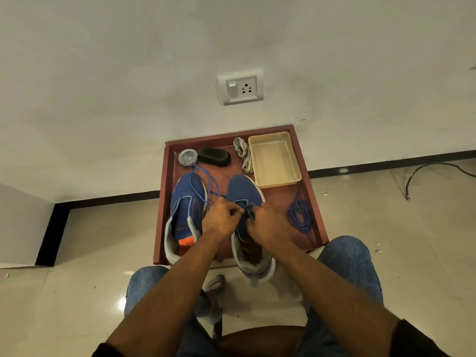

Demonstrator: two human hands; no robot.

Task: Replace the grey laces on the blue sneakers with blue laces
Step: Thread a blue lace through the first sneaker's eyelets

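Threading blue lace (pixel 206 182) thru right sneaker (pixel 244 194) eyelets on tray (pixel 313 202): left hand (pixel 220 219) pinches lace, right hand (pixel 268 224) pinches tongue area (prob steadying). Grey laces (pixel 243 154) already off, spare blue lace (pixel 300 216) beside.

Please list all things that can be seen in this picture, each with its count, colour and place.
tray: 1, reddish-brown, on the floor by the wall
sneakers: 2, blue, side by side on the tray
blue lace: 1, blue, across the left sneaker, leading to the hands
spare lace: 1, blue, coiled at the tray's right side
grey laces: 1 bundle, grey, far side of tray
tub: 1, beige, far right corner
tin: 1, silver, far left corner
brush: 1, black, beside the tin
socket: 1, white, on the wall
left hand: 1, pinching the lace
right hand: 1, on the right sneaker
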